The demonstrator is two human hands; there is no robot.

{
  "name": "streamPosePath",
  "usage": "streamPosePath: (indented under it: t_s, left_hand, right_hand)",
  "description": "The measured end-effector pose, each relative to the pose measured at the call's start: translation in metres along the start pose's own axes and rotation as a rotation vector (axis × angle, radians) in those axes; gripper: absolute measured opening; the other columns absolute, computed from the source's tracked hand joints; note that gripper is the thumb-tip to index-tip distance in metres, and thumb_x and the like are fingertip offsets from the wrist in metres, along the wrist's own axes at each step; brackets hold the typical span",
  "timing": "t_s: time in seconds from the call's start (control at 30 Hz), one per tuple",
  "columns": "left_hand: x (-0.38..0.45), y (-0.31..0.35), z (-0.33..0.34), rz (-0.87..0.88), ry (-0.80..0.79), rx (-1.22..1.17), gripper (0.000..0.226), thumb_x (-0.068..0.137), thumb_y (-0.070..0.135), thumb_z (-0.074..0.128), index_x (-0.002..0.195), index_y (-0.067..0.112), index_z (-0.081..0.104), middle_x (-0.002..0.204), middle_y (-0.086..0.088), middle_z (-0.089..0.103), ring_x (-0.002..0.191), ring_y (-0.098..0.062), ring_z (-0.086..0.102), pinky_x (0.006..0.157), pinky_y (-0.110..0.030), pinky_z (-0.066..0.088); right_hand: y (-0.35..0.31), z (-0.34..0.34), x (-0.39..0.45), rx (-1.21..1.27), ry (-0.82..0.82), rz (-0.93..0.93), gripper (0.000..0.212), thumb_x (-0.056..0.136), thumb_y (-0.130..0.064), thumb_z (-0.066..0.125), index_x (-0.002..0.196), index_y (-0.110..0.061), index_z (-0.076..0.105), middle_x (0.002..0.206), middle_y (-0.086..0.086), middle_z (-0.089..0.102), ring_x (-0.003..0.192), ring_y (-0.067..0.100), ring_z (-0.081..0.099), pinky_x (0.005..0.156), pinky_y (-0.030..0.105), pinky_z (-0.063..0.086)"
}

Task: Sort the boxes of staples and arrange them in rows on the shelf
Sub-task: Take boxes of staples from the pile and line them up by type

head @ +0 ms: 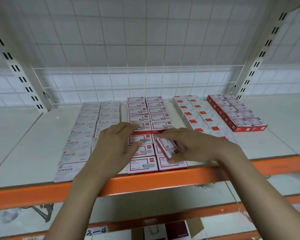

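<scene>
On the white shelf board (24, 135) lie rows of small staple boxes. At the left are two rows of pale "STAPLES" boxes (76, 141). In the middle run two rows of red-and-white boxes (142, 165), stacked higher at the back. My right hand (194, 144) grips one tilted red-and-white box (168, 147) just above the right middle row. My left hand (114, 144) rests flat, fingers spread, on the left middle row and the neighbouring pale boxes. Further right sit white boxes with red labels (194, 116) and a block of red boxes (237, 111).
An orange beam (42, 193) edges the shelf front. A white wire grid (137, 80) stands behind the boxes, with slotted uprights (16, 70) at both sides. Bare shelf board lies at the far left and far right. Lower shelves hold a label reading "3-4" (96, 231).
</scene>
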State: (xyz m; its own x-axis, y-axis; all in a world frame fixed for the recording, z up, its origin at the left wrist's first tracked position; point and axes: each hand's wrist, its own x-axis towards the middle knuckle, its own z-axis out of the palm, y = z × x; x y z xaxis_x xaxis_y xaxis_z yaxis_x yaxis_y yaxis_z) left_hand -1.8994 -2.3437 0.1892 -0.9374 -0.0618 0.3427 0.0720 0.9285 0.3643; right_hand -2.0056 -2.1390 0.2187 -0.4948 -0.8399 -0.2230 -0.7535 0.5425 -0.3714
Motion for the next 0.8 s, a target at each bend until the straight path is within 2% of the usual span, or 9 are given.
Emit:
streamPosePath:
  t_s: [0.17, 0.23, 0.33, 0.4, 0.47, 0.53, 0.6, 0.7, 0.8]
  left_hand:
    - [0.002, -0.001, -0.001, -0.013, -0.018, 0.004, 0.053, 0.083, 0.048, 0.043, 0.126, 0.020, 0.055, 0.126, 0.000, 0.058, 0.114, -0.022, 0.055, 0.099, -0.050, 0.041]
    - [0.003, -0.001, -0.001, -0.022, -0.024, 0.004, 0.054, 0.083, 0.049, 0.042, 0.127, 0.020, 0.054, 0.128, 0.000, 0.057, 0.115, -0.022, 0.054, 0.100, -0.049, 0.040]
    - [0.005, -0.004, 0.000, -0.001, -0.020, 0.010, 0.059, 0.083, 0.056, 0.036, 0.127, 0.021, 0.054, 0.126, 0.000, 0.058, 0.112, -0.022, 0.056, 0.098, -0.050, 0.042]
    - [0.007, -0.006, 0.001, 0.008, -0.022, 0.006, 0.062, 0.082, 0.057, 0.031, 0.126, 0.021, 0.055, 0.125, 0.000, 0.058, 0.112, -0.021, 0.055, 0.097, -0.050, 0.042]
    - [0.008, -0.007, 0.002, 0.007, -0.022, 0.007, 0.063, 0.081, 0.057, 0.030, 0.126, 0.021, 0.055, 0.126, 0.001, 0.058, 0.114, -0.021, 0.054, 0.099, -0.049, 0.041]
    - [0.009, -0.007, 0.003, 0.009, -0.027, 0.014, 0.061, 0.082, 0.057, 0.032, 0.126, 0.021, 0.055, 0.126, 0.001, 0.057, 0.115, -0.021, 0.054, 0.100, -0.049, 0.040]
    - [0.009, -0.008, 0.004, 0.010, -0.038, 0.020, 0.059, 0.084, 0.056, 0.034, 0.126, 0.021, 0.055, 0.126, 0.002, 0.057, 0.115, -0.021, 0.054, 0.100, -0.049, 0.040]
    - [0.009, -0.009, 0.005, 0.015, -0.041, 0.008, 0.063, 0.083, 0.059, 0.030, 0.126, 0.021, 0.055, 0.125, 0.001, 0.058, 0.114, -0.022, 0.054, 0.098, -0.050, 0.041]
    - [0.010, -0.010, 0.005, 0.001, -0.054, 0.009, 0.063, 0.082, 0.059, 0.031, 0.127, 0.020, 0.054, 0.127, 0.001, 0.057, 0.117, -0.022, 0.053, 0.099, -0.051, 0.041]
  right_hand:
    - [-0.001, -0.008, 0.003, -0.037, -0.048, 0.000, 0.076, 0.084, -0.022, 0.066, 0.145, -0.037, 0.022, 0.150, -0.015, 0.027, 0.137, 0.008, 0.023, 0.114, 0.038, 0.023]
    - [-0.006, -0.009, -0.001, -0.041, -0.029, 0.026, 0.072, 0.086, -0.030, 0.064, 0.145, -0.036, 0.022, 0.151, -0.015, 0.022, 0.138, 0.007, 0.019, 0.114, 0.032, 0.021]
    - [-0.014, -0.001, -0.004, -0.049, 0.135, 0.113, 0.062, 0.083, -0.052, 0.060, 0.136, -0.030, 0.036, 0.133, -0.010, 0.041, 0.119, 0.009, 0.041, 0.094, 0.023, 0.038]
    - [-0.016, 0.006, -0.001, -0.101, 0.203, 0.134, 0.053, 0.084, -0.050, 0.058, 0.127, -0.024, 0.040, 0.120, -0.008, 0.049, 0.098, 0.007, 0.045, 0.078, 0.019, 0.037]
    - [-0.015, 0.009, 0.001, -0.110, 0.216, 0.111, 0.042, 0.088, -0.040, 0.059, 0.122, -0.022, 0.043, 0.119, -0.007, 0.053, 0.094, 0.007, 0.045, 0.074, 0.018, 0.036]
    - [-0.013, 0.007, 0.000, -0.122, 0.225, 0.069, 0.036, 0.090, -0.029, 0.057, 0.124, -0.022, 0.047, 0.122, -0.008, 0.053, 0.105, 0.011, 0.048, 0.080, 0.019, 0.039]
    - [-0.008, 0.008, -0.001, -0.141, 0.241, 0.045, 0.039, 0.091, -0.023, 0.055, 0.129, -0.026, 0.048, 0.129, -0.011, 0.051, 0.117, 0.012, 0.044, 0.093, 0.023, 0.038]
    - [-0.004, 0.016, 0.000, -0.140, 0.286, 0.031, 0.043, 0.091, -0.022, 0.056, 0.133, -0.026, 0.048, 0.130, -0.010, 0.052, 0.119, 0.012, 0.043, 0.100, 0.025, 0.037]
    - [-0.003, 0.021, 0.002, -0.131, 0.337, 0.024, 0.043, 0.090, -0.024, 0.058, 0.133, -0.024, 0.051, 0.128, -0.008, 0.054, 0.116, 0.012, 0.046, 0.099, 0.025, 0.039]
